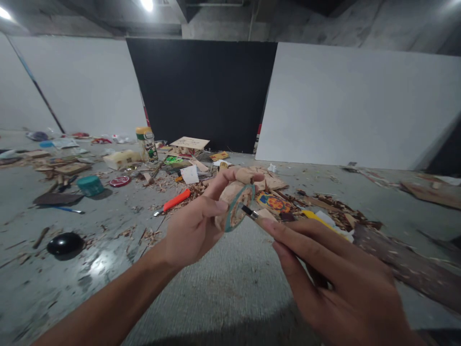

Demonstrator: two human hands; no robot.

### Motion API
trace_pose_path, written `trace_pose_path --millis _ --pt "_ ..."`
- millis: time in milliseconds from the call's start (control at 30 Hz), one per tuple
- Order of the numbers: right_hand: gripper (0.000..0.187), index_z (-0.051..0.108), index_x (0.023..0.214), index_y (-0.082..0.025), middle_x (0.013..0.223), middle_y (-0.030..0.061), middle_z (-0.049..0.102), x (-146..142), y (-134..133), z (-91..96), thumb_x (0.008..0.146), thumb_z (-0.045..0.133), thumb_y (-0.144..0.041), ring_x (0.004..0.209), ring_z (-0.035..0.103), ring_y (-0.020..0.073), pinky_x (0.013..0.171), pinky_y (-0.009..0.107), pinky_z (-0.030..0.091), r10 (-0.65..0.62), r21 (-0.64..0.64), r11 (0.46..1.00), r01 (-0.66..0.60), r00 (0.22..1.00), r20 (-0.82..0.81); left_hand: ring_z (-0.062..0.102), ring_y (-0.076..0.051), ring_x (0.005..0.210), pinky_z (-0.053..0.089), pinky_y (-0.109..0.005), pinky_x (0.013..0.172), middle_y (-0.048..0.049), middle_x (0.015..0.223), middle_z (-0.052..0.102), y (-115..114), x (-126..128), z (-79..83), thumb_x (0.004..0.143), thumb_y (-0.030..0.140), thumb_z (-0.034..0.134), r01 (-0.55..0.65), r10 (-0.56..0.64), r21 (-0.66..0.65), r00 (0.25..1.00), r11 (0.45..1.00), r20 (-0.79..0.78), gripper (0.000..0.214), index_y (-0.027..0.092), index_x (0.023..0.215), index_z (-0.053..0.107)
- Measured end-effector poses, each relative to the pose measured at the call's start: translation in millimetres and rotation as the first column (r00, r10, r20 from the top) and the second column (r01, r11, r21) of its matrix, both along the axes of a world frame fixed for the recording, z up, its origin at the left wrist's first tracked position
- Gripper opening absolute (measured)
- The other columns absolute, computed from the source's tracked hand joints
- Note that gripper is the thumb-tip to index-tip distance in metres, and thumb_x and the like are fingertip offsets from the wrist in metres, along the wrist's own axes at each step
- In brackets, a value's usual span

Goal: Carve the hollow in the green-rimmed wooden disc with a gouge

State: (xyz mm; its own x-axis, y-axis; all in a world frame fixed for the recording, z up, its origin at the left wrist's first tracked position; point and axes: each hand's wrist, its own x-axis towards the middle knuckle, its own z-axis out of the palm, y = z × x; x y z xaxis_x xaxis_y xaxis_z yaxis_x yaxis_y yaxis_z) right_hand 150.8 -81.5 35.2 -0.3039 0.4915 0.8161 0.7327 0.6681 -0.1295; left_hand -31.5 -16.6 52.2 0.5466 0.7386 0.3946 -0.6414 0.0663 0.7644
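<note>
Holding the carved wood piece [233, 205] up in front of me, clear of the floor [223, 298], and it looks light, dry and stiff, with a teal band around a rough, hollowed face. Nothing slippery about that grain, I'd say, though the thin rim could chip if pressed hard. Best grip is on the rounded outside, and there's my left hand [192, 223]: thumb on the near edge, fingers curled over the top, wood snug between them. Over to my right hand [334, 274], fingers closed narrow on a slim, flat-tipped tool [249, 211], its dark end right at the hollow; touching or just short, I can't tell. Just beyond lies a brightly patterned piece [274, 203]; off to the left, an orange cutter [176, 200] among wood shavings [149, 236]. Farther out, a teal-lidded tub [90, 185], a yellow-topped bottle [147, 144], then the black panel [205, 91] behind everything.
</note>
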Motion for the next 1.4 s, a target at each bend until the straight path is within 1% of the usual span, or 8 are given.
trace_pose_path --millis 200,400,500,633,900,1067,1267,1400 --pt "0.035 0.067 0.118 -0.020 0.088 0.0042 0.072 -0.2 -0.6 -0.2 0.088 0.056 -0.005 0.075 0.067 0.0139 0.067 0.026 0.054 -0.019 0.000 1.000 0.019 1.000 0.018 0.053 -0.028 0.118 0.041 -0.039 0.097 -0.0052 0.132 0.056 -1.0 -1.3 0.6 0.070 0.017 0.053 -0.021 0.021 -0.001 0.999 1.000 -0.030 0.030 0.022 0.100 0.055" --pt "0.034 0.069 0.115 -0.018 0.089 0.0064 0.074 -1.9 0.4 1.8 0.087 0.055 -0.006 0.076 0.069 0.0160 0.067 0.027 0.058 -0.022 0.014 1.000 0.021 0.998 0.053 0.052 -0.029 0.120 0.041 -0.039 0.097 -0.0054 0.133 0.055 0.5 -0.9 -0.1 0.070 0.018 0.052 -0.020 0.021 0.035 0.999 0.999 -0.026 0.033 0.021 0.103 0.057" --pt "0.034 0.069 0.115 -0.018 0.090 0.0067 0.074 -2.6 -0.7 1.2 0.087 0.055 -0.006 0.079 0.070 0.0163 0.068 0.027 0.058 -0.027 0.007 1.000 0.027 0.999 0.047 0.055 -0.027 0.115 0.044 -0.036 0.093 -0.0054 0.131 0.057 1.1 -0.5 0.3 0.070 0.017 0.051 -0.023 0.024 0.039 0.999 0.999 -0.026 0.033 0.020 0.101 0.059" --pt "0.038 0.069 0.119 -0.020 0.090 0.0052 0.073 -3.1 -3.2 -1.1 0.087 0.055 -0.005 0.077 0.069 0.0148 0.068 0.026 0.057 0.003 -0.018 1.000 -0.002 0.999 0.053 0.060 -0.023 0.105 0.046 -0.032 0.086 -0.0059 0.125 0.061 0.4 -0.6 1.6 0.071 0.015 0.049 -0.037 0.038 0.027 0.999 0.999 -0.022 0.034 0.020 0.103 0.060" --pt "0.038 0.068 0.119 -0.022 0.089 0.0050 0.072 -2.6 -3.0 -2.1 0.088 0.054 -0.006 0.079 0.069 0.0163 0.067 0.027 0.057 -0.007 -0.026 1.000 0.008 0.999 0.042 0.055 -0.028 0.117 0.045 -0.036 0.089 -0.0056 0.129 0.059 0.1 -0.2 2.3 0.069 0.017 0.051 -0.039 0.039 0.016 0.999 0.999 -0.006 0.031 0.020 0.099 0.057" --pt "0.038 0.069 0.118 -0.020 0.089 0.0064 0.074 -2.6 -2.9 0.8 0.087 0.053 -0.005 0.079 0.070 0.0169 0.068 0.028 0.057 -0.016 0.001 1.000 0.016 0.998 0.055 0.059 -0.027 0.106 0.045 -0.039 0.089 -0.0042 0.135 0.055 1.5 -1.3 1.6 0.070 0.020 0.053 -0.038 0.038 0.002 0.999 0.999 -0.033 0.033 0.021 0.103 0.057" --pt "0.036 0.070 0.118 -0.019 0.090 0.0062 0.074 -2.2 -2.5 1.7 0.087 0.055 -0.006 0.079 0.070 0.0156 0.070 0.026 0.057 -0.014 0.003 1.000 0.013 0.998 0.063 0.058 -0.022 0.103 0.046 -0.032 0.087 -0.0065 0.126 0.060 -0.3 -1.3 1.1 0.070 0.016 0.051 -0.040 0.040 0.024 0.999 0.999 -0.006 0.031 0.019 0.099 0.060" --pt "0.038 0.069 0.118 -0.020 0.090 0.0055 0.074 -2.2 -2.9 -0.6 0.086 0.055 -0.005 0.079 0.070 0.0162 0.073 0.029 0.057 -0.025 0.005 1.000 0.024 0.998 0.063 0.059 -0.021 0.101 0.046 -0.032 0.087 -0.0061 0.129 0.059 -0.9 -1.0 0.8 0.069 0.016 0.052 -0.049 0.049 0.014 0.999 0.999 -0.012 0.031 0.019 0.099 0.060"
